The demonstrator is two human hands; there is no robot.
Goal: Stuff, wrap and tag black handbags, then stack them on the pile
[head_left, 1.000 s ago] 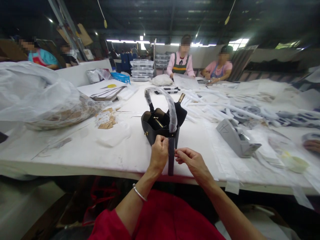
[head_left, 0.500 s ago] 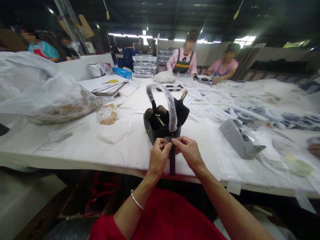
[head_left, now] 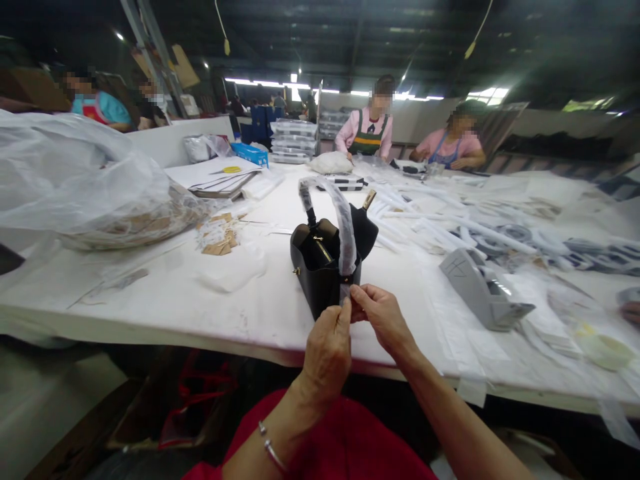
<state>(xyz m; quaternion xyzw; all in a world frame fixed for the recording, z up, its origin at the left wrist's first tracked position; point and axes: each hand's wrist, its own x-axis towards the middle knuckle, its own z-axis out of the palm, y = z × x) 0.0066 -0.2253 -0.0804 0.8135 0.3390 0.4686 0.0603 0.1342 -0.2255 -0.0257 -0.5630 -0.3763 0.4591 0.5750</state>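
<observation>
A black handbag stands open-topped near the table's front edge, its inside and gold fittings showing. Its arched handle is wrapped in clear plastic film. Below the handle's near end, a piece of clear film lies around a dark strap. My left hand is closed around the strap just under this film, hiding its lower part. With thumb and fingertips, my right hand pinches the film at the strap's right side. The bag's flap with a gold clasp sticks out to the right.
A grey tape dispenser sits to the right on the white table. Left are a big plastic bag and brown tags. White wrapped strips spread right. Co-workers work across the table.
My left hand has gone from pinching the film to closing lower around the strap, covering its hanging end. The film now lies around the strap. My right hand has shifted slightly down.
</observation>
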